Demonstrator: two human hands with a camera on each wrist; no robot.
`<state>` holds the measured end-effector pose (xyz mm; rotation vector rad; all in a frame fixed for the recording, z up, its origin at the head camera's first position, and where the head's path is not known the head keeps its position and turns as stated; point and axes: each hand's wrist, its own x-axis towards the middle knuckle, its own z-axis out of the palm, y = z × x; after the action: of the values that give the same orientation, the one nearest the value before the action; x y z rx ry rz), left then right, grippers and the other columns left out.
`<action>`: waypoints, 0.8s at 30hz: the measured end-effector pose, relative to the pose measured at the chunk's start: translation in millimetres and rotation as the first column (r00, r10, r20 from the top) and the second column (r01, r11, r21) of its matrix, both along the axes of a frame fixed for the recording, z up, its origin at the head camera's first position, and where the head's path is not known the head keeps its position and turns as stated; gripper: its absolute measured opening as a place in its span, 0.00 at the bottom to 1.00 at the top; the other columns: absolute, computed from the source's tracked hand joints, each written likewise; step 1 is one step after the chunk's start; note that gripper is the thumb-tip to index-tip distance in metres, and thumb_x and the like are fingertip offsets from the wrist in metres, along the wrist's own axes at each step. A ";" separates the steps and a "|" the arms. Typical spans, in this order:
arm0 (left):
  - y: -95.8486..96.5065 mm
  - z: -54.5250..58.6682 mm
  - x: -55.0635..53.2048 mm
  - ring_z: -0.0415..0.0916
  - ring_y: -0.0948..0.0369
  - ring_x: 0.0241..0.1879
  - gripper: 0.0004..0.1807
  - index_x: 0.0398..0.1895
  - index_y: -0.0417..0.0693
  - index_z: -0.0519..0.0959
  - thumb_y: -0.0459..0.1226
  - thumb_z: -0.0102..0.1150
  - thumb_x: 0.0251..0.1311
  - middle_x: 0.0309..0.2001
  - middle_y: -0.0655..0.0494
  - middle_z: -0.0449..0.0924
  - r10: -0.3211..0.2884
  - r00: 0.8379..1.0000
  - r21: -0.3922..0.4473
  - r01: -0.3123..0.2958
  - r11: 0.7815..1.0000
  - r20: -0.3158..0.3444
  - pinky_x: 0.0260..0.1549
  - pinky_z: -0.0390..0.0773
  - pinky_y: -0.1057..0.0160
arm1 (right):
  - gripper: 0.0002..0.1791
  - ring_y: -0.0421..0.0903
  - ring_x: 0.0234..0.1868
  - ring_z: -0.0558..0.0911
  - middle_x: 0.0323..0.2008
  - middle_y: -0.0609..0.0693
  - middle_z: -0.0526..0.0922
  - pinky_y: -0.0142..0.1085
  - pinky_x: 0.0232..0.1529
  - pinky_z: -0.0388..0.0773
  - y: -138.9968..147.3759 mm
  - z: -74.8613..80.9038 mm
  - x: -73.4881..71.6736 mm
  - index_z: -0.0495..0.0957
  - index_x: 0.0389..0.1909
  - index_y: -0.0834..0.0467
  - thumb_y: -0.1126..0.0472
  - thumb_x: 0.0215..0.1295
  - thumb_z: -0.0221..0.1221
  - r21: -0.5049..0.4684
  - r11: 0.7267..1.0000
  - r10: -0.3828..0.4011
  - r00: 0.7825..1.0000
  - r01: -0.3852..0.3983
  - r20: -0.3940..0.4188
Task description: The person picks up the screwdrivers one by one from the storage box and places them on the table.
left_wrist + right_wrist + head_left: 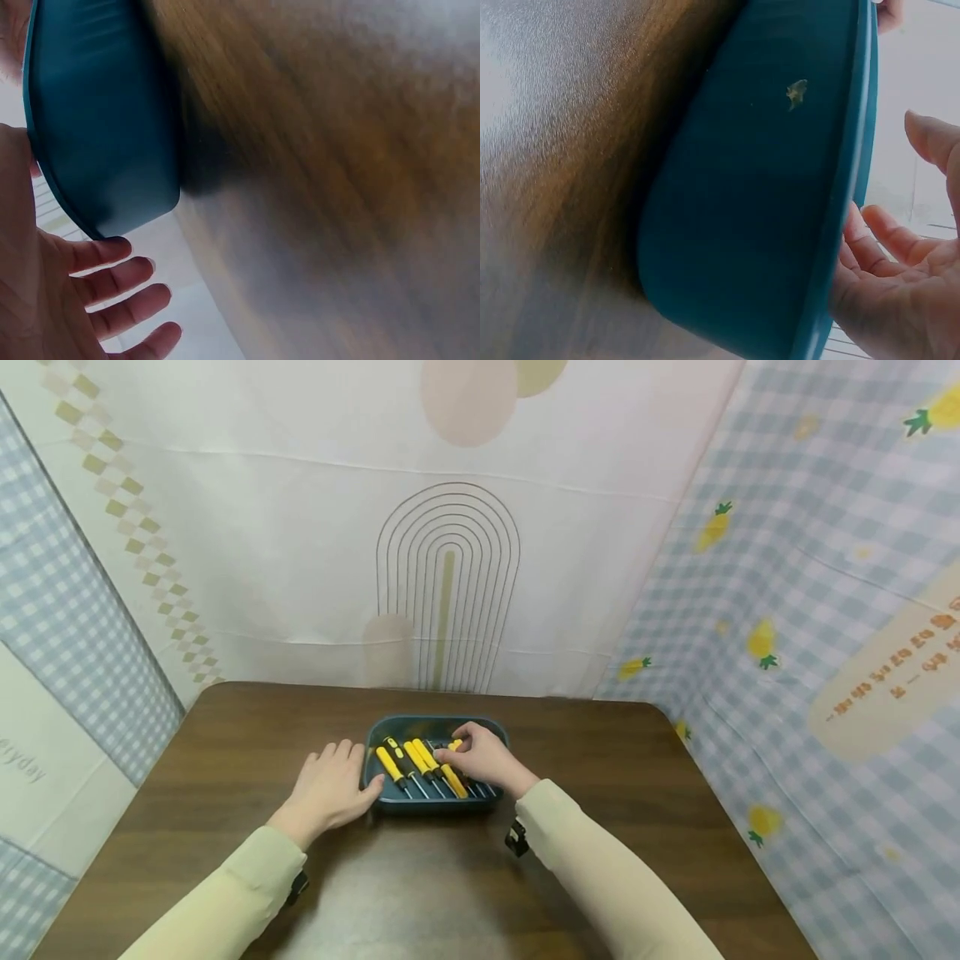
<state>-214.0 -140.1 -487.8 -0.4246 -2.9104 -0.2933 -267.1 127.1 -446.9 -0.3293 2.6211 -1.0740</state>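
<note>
A dark teal plastic basin [438, 806] stands on the table, holding several screwdrivers [390, 764] with yellow and black handles and metal shafts. My left hand [333, 785] rests against the basin's left end, its thumb over the rim and its fingers spread along the outside, as the left wrist view also shows. Over the basin's right half, my right hand [487, 758] reaches in, its fingers loosely bent near a yellow handle [455, 745]. In the right wrist view a gap separates thumb and fingers [892, 236]; the basin wall partly hides the fingertips, and no held tool shows.
The brown wooden table [420, 877] extends around the basin on all sides. Behind it hangs a pale patterned cloth [300, 552], and a checked cloth with pineapples [787, 568] hangs at the right. Another checked cloth [75, 552] hangs at the left.
</note>
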 end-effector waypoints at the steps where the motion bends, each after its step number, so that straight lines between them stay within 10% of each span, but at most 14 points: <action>1: -0.4 -0.7 -0.8 0.70 0.43 0.48 0.35 0.55 0.35 0.72 0.58 0.49 0.60 0.49 0.41 0.73 -0.001 1.000 0.000 0.001 1.000 -0.001 0.43 0.68 0.40 | 0.36 0.46 0.32 0.79 0.37 0.51 0.78 0.38 0.33 0.78 -0.9 -1.4 -0.7 0.72 0.57 0.61 0.39 0.57 0.64 0.002 1.000 0.000 1.000 0.000 0.009; 24: -2.0 -11.8 -12.2 0.66 0.50 0.39 0.23 0.43 0.34 0.70 0.46 0.50 0.57 0.37 0.47 0.66 -0.096 0.995 0.062 0.095 0.994 0.018 0.42 0.67 0.50 | 0.18 0.45 0.29 0.77 0.35 0.51 0.78 0.37 0.29 0.76 -10.8 -21.9 -5.3 0.77 0.46 0.61 0.56 0.58 0.66 0.108 0.993 -0.055 0.997 0.050 0.048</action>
<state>-226.1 -142.1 -499.6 -0.5552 -2.8979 -0.4027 -272.4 116.2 -468.9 -0.2077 2.6426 -0.9410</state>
